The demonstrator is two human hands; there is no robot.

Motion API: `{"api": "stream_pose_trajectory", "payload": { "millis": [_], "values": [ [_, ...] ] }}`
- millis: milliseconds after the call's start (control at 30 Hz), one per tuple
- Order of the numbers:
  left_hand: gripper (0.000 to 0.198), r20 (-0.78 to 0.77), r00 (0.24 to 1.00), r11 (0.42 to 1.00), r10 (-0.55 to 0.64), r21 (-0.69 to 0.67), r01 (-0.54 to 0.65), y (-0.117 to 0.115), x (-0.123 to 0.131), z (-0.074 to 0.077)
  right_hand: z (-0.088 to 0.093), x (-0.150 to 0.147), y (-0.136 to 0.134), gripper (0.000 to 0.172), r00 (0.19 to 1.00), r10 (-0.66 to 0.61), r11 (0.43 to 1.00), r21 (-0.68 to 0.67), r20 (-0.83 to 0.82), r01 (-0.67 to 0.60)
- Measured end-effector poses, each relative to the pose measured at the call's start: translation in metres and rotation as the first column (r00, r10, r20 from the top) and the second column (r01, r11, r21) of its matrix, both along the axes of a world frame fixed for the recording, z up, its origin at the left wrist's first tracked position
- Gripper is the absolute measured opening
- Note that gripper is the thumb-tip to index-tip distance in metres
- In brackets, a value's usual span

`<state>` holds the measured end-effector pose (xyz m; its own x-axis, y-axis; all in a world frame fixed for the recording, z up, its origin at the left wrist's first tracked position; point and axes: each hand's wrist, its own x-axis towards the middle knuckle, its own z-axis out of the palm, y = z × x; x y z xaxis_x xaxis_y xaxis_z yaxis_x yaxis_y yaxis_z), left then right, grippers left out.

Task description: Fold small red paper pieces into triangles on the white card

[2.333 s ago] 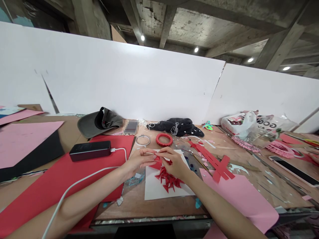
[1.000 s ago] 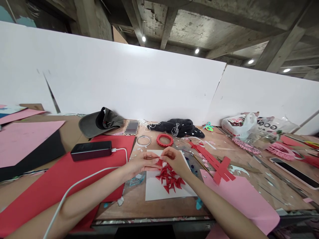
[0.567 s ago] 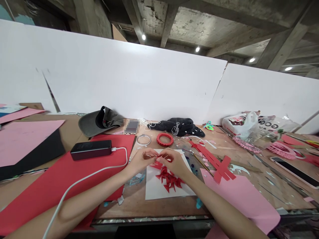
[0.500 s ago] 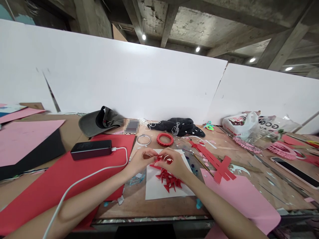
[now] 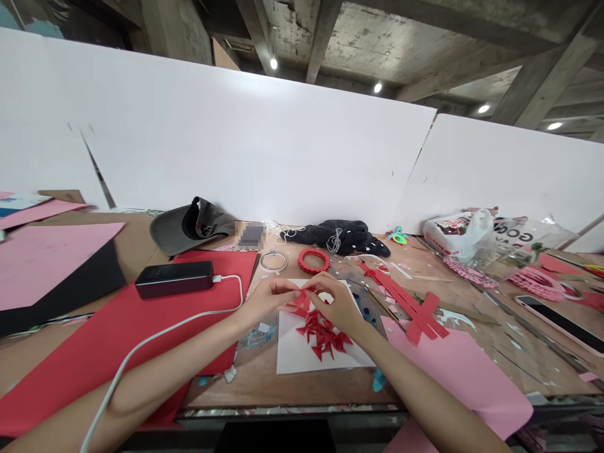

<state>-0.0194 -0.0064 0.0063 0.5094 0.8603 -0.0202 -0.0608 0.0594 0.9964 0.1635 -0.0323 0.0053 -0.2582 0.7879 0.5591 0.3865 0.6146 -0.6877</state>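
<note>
My left hand point(image 5: 268, 298) and my right hand point(image 5: 334, 304) meet over a white sheet point(image 5: 295, 360). Between their pinched fingertips is a small piece of red paper point(image 5: 301, 303), partly hidden by the fingers. Under the hands, a heap of small folded red paper pieces point(image 5: 323, 336) lies on the sheet, with pointed ends sticking out. Just behind the hands rests a red ring with a notched edge point(image 5: 314, 261), and a plain pale ring point(image 5: 274, 262) is to its left.
On the left, a power bank point(image 5: 174, 279) with a white cable lies on red card point(image 5: 85, 352), near a grey cap point(image 5: 193, 226). To the right are red paper strips point(image 5: 410, 308), pink paper point(image 5: 462, 371), a phone point(image 5: 561, 324) and a plastic bag point(image 5: 457, 233). A white partition point(image 5: 236, 138) stands behind.
My fingertips have shifted slightly, and more of the red paper shows beneath them. The whole view has tilted down a little.
</note>
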Motion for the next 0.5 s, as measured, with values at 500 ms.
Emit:
{"api": "stream_pose_trajectory", "payload": {
  "millis": [500],
  "values": [
    [0.023,0.068,0.998,0.976,-0.02,-0.214,0.034,-0.002,-0.008,0.009,-0.002,0.007,0.002,0.015,0.994,0.105,0.994,0.035,-0.007,-0.105]
  ]
}}
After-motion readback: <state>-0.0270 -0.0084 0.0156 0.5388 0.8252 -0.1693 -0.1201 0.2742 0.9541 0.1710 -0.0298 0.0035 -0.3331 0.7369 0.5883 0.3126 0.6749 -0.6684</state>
